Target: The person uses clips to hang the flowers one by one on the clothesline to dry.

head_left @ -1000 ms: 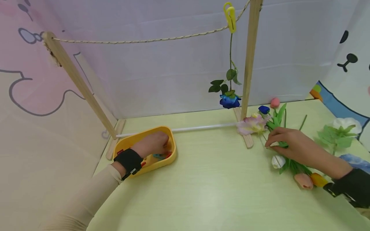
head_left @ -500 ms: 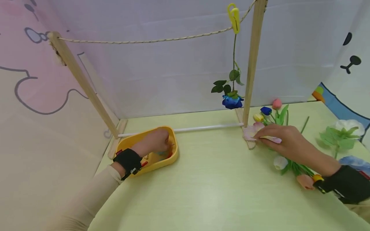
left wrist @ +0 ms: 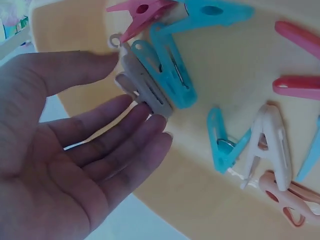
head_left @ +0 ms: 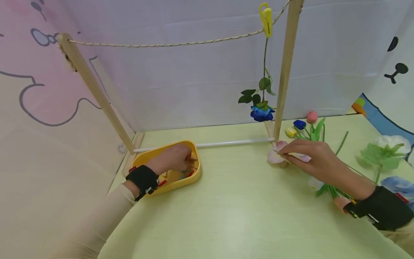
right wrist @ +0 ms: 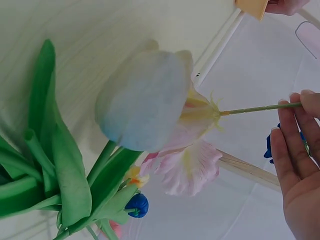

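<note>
My left hand (head_left: 176, 158) reaches down into the yellow basket (head_left: 174, 185). In the left wrist view its thumb and fingertips lie on either side of a pale grey clothespin (left wrist: 145, 85), at its handles, beside a turquoise clothespin (left wrist: 175, 75). At the right, my right hand (head_left: 310, 156) pinches the thin green stem (right wrist: 260, 108) of a pale pink-and-lilac artificial flower (right wrist: 190, 162). Its bloom is partly behind the fingers in the head view. A white tulip (right wrist: 145, 100) lies under that hand. A blue rose (head_left: 262, 113) hangs upside down from a yellow clothespin (head_left: 266, 21).
A rope (head_left: 181, 44) runs between two wooden posts (head_left: 93, 86), joined low down by a white rod (head_left: 233, 142). More artificial flowers lie at the right, among them a white bloom (head_left: 392, 144) and a blue one (head_left: 396, 185). Red clothespins (left wrist: 300, 86) lie in the basket.
My right hand has lifted the pink flower by its stem and moved it left, toward the right post's base. My left hand stays in the basket, shifting slightly. The head view has shifted slightly.
</note>
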`<state>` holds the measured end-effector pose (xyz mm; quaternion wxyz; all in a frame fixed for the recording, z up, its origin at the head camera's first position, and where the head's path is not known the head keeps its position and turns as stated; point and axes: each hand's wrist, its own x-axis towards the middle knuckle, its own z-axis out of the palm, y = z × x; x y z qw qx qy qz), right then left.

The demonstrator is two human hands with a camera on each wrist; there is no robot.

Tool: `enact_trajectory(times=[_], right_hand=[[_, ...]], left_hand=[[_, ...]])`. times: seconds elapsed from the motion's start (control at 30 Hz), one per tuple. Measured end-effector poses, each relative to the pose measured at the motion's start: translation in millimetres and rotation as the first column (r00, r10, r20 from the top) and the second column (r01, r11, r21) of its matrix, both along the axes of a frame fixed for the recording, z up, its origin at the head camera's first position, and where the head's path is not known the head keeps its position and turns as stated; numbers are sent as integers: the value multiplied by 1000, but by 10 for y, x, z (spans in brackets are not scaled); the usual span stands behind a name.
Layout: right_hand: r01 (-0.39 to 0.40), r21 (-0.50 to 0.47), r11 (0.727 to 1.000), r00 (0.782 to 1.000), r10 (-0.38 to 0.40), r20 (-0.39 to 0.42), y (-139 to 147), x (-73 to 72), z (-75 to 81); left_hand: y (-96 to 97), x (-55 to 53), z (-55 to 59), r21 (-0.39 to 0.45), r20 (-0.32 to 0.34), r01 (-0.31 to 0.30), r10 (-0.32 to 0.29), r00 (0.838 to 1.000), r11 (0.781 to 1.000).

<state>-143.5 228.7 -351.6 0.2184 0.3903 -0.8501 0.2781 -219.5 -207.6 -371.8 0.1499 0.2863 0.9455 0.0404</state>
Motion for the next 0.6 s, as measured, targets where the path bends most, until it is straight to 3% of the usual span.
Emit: enact_trajectory(times=[0.1, 0.2, 0.3, 0.43, 0.6], right_hand=[[8, 6, 1000, 1000, -8, -1, 2, 11, -13], [-1, 9, 1000, 1000, 1, 0, -2, 18, -26], [-6, 9, 1000, 1000, 6, 7, -9, 27, -32], [-5, -6, 1000, 1000, 5, 1, -72, 30, -30], [-12, -47, 999, 1000, 13, 8, -218, 15, -29]], left_hand=[[-21, 24, -6, 2, 22, 3, -3, 1000, 1000], [-52, 55, -19, -10, 36, 51, -50, 998, 999], [-61, 92, -10, -2, 91, 95, -94, 991, 996], [-63, 140, 17, -4, 159, 89, -87, 983, 996], [-62, 176, 12, -32, 144, 102, -97, 985, 994]])
